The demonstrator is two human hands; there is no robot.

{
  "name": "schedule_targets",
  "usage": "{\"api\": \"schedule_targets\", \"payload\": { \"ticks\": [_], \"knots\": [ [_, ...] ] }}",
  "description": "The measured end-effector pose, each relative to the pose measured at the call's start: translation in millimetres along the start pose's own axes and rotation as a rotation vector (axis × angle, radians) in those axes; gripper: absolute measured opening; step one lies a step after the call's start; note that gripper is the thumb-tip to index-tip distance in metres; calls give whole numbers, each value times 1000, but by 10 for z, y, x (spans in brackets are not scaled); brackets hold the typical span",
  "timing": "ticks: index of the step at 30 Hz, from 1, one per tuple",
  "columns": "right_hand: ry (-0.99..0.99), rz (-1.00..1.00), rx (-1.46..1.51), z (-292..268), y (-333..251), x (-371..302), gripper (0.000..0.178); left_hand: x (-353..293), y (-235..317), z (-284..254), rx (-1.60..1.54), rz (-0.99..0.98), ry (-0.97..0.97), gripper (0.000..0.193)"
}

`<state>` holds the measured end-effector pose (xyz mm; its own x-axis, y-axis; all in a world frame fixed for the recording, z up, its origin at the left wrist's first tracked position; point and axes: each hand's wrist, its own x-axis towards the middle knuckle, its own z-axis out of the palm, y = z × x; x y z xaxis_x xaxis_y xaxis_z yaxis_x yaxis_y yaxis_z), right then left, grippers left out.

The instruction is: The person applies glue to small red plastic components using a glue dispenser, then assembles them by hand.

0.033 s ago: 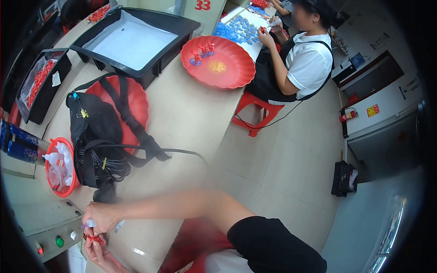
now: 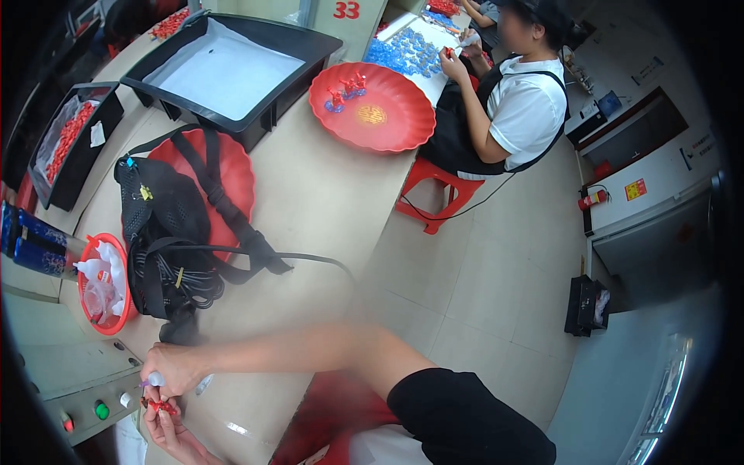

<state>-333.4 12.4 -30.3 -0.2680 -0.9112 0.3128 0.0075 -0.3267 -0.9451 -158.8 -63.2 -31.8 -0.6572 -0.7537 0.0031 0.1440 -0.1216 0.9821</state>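
Note:
At the lower left, my left hand [image 2: 172, 435] pinches a small red plastic figure piece [image 2: 161, 407] between thumb and fingertips. My right hand [image 2: 177, 370] reaches across from the right, curled around a small white squeeze bottle [image 2: 156, 379] with a purple tip. That tip sits just above the red piece; whether it touches cannot be made out. Much of the bottle is hidden by the right hand's fingers. Both hands are close together at the table's left edge, beside a panel with coloured buttons [image 2: 101, 410].
A black bag with straps [image 2: 167, 201] lies on a red plate [image 2: 243, 174]. Nearby stand a red basket of white bottles [image 2: 130, 310], a blue can [image 2: 43, 246], a black tray [image 2: 256, 128] and a red scalloped plate [image 2: 403, 116] with red figures. A co-worker [image 2: 527, 108] sits beyond.

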Motion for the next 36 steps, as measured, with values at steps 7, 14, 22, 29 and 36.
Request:
{"api": "schedule_targets", "payload": {
  "ticks": [7,14,22,29,36],
  "knots": [
    [-20,3,27,19,-57,-7,6,-26,-58,-152,32,13,15,24],
    [-13,23,68,49,38,-9,7,-56,28,-28,21,-34,19,23],
    [17,-7,12,61,28,-11,5,-71,82,55,39,-17,70,21],
    [16,42,62,90,60,-22,4,-83,99,85,40,-12,67,20],
    [-17,25,65,68,51,-23,7,-85,82,74,33,-24,68,20]
  ]
}}
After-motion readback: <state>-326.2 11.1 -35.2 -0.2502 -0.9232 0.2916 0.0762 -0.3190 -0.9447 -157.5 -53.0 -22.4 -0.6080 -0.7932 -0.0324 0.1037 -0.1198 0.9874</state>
